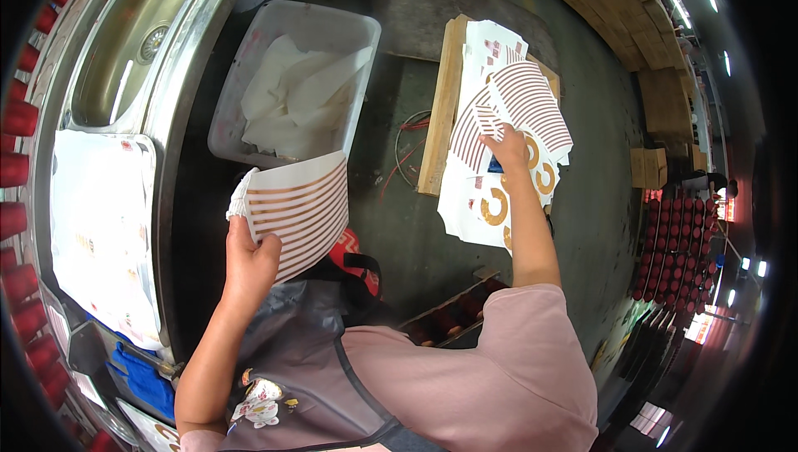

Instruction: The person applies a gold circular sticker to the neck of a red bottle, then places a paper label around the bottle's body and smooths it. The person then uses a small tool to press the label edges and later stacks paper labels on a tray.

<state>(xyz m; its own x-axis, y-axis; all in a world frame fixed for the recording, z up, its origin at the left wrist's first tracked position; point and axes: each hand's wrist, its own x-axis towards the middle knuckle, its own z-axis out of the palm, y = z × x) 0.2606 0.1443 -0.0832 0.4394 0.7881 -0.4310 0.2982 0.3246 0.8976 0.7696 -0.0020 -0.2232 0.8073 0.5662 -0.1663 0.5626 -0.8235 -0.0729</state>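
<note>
My left hand (252, 259) is closed on a white sheet with brown stripes (301, 202), its thumb pressed on the striped face. A crumpled white piece (238, 196) sticks out above the fingers at the sheet's left edge. To the right, my outstretched right hand (509, 151) grips the near edge of another striped sheet (532, 98). That sheet lies on a loose pile of printed sheets, some with large gold curved shapes (496, 206). Part of a small dark blue item (495, 165) shows beside the right hand.
A translucent plastic bin (223, 132) holds crumpled whitish sheets. On the left is a steel sink (125, 44), with a white sheet-covered tray (104, 227) and blue gloves (145, 381) nearer me. A wooden board (442, 111) edges the pile. Red cylinders (677, 244) and cardboard boxes (648, 167) stand far right.
</note>
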